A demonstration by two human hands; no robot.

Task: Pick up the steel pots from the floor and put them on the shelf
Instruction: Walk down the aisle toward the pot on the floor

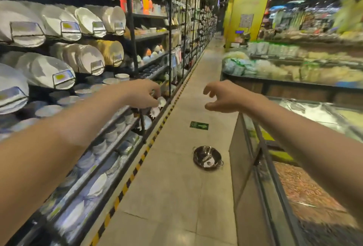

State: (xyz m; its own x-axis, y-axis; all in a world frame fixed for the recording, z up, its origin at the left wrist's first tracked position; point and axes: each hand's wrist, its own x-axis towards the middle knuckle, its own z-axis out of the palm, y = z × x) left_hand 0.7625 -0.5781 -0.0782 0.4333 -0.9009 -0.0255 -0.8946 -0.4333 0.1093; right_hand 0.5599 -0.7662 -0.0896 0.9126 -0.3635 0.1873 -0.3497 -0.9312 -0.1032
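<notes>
Both arms reach forward over a shop aisle. The left hand hangs in front of the shelf on its own side, fingers curled downward toward the white and patterned dishes there; something small and pale shows at its fingertips, but the blur makes it impossible to tell whether the hand grips it or merely overlaps it. The right hand is spread loosely in the air, thumb and fingers apart and bent like a claw, holding nothing.

Below and between the two hands, nearer the right one, a steel pot sits upright on the tiled floor. It is wide and shallow, with two small side handles and a white label inside the bowl. It lies close beside the glass-fronted display counter that runs under the right forearm.

A green arrow sticker lies on the floor beyond the pot, below the right hand. A yellow-and-black striped strip borders the shelf base under the left forearm. Stacks of white plates stand on edge above the left arm.
</notes>
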